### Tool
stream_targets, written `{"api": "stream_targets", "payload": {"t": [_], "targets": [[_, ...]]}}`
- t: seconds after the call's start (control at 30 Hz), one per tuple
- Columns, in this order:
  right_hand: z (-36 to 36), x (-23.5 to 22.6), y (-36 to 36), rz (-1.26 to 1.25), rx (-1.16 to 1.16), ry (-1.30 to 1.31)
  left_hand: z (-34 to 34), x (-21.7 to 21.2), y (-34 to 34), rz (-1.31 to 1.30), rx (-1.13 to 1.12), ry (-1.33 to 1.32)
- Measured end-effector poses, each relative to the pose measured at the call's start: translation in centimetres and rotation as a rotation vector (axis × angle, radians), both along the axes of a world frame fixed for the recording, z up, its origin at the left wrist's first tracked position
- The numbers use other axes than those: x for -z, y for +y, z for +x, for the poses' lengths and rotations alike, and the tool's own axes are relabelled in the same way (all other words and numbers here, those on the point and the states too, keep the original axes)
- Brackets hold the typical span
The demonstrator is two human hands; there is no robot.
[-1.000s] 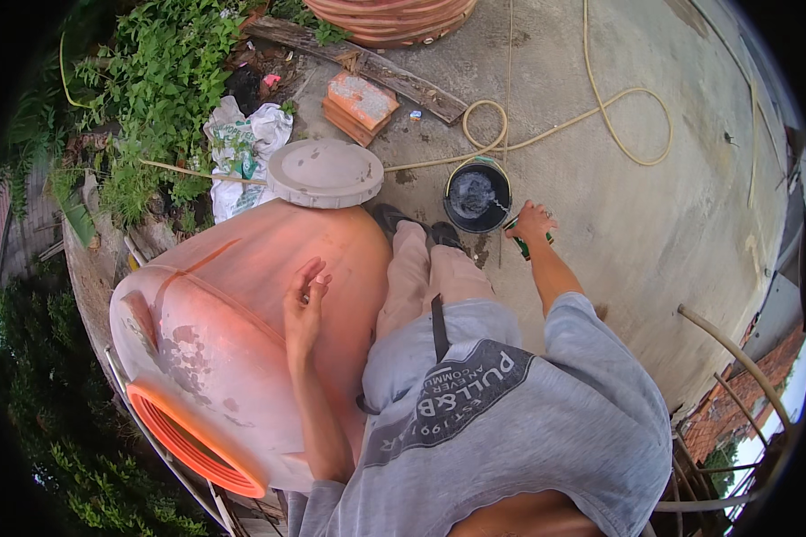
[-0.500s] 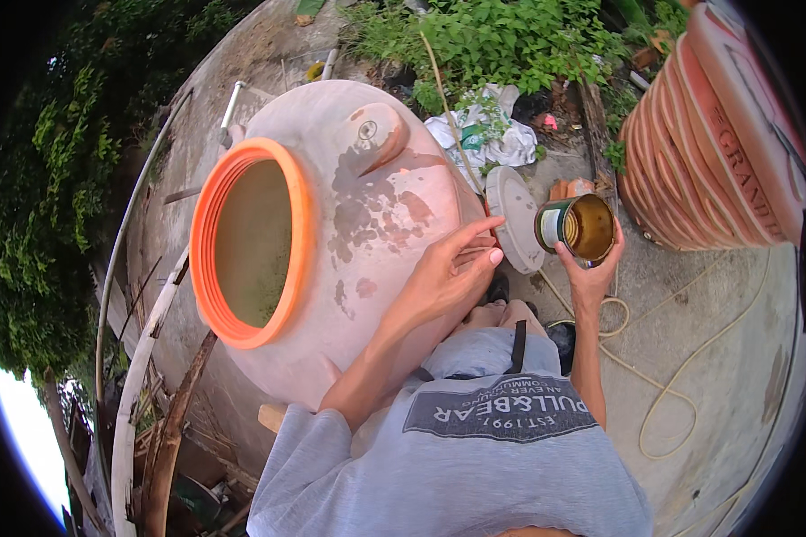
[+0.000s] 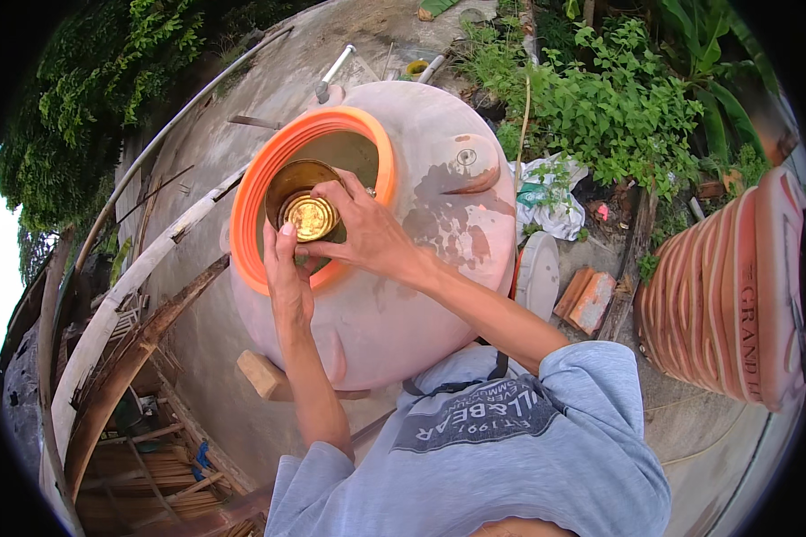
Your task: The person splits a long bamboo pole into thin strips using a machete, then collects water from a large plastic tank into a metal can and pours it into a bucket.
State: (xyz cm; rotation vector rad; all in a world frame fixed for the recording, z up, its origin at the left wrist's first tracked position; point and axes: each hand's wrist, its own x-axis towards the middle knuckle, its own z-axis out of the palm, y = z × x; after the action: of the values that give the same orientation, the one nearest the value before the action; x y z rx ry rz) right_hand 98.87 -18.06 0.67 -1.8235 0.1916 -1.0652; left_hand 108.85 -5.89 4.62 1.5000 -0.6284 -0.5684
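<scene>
A metal tin can, golden and ridged at its inside bottom, is held in both hands over the round orange-rimmed opening of a pinkish water tank. My right hand grips the can's right side, its fingers curled at the wall. From below, my left hand holds the can's near left side with thumb and fingers. Part of the can's outside is hidden by my fingers. Beyond the can, murky greenish water shows within the opening.
Wet patches mark the tank's right side. A grey round lid, orange bricks and a white plastic sack lie to the right. A ribbed terracotta-coloured tank stands farther right. Wooden beams run along the left; a wooden block sits near the tank.
The can has moved left from beside the grey lid to over the tank opening. My left hand, earlier empty, now grips it too. The view has turned toward the tank.
</scene>
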Motion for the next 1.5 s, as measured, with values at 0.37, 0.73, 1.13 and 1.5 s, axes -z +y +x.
{"api": "stream_targets", "payload": {"t": [0.37,0.73,1.13,1.5], "targets": [[6.6,5.5,-2.5,-0.266,0.153,0.13,19.6,10.9,-7.6,0.38,-0.025,0.511],[-3.7,5.8,-6.0,-0.244,0.566,0.014,26.9,22.3,-23.8,0.301,-0.109,0.584],[-4.8,9.8,-7.0,-0.379,0.719,0.653,23.9,25.3,-29.9,-0.064,-0.197,0.734],[-5.8,7.6,-3.0,-0.378,0.607,0.505,28.6,29.7,-29.8,-0.178,-0.189,0.798]]}}
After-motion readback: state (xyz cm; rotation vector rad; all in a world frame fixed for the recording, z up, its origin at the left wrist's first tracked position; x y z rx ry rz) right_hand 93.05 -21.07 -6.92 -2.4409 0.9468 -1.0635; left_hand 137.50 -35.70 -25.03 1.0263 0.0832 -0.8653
